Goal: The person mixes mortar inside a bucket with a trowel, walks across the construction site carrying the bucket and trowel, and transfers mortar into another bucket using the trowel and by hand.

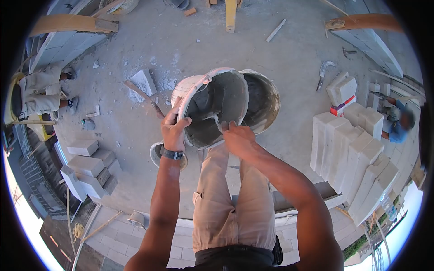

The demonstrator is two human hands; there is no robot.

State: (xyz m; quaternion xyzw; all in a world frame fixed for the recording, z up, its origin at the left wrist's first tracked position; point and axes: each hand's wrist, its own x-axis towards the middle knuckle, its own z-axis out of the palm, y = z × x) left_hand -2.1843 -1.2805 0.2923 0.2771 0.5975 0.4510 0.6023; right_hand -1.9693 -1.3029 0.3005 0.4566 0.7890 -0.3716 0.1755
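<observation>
A pale bucket (183, 88) is tilted, its mouth facing me, with wet grey mortar inside. My left hand (174, 128), with a dark watch at the wrist, grips its left rim. Closed at the bucket's lower right edge, my right hand (237, 137) holds a small tool (218, 122) that reaches into the mortar; its full shape is hidden. Behind and to the right, a second bucket (275, 101) shows a dark, wet inside. A smaller container (156, 156) stands on the floor below my left hand.
White blocks (348, 144) are stacked at right, more blocks (86, 167) at left. A hammer (147, 97) lies by a broken block (143, 82). One person (40, 92) stands at far left, another (398, 119) is at far right. A wooden post (231, 16) stands ahead.
</observation>
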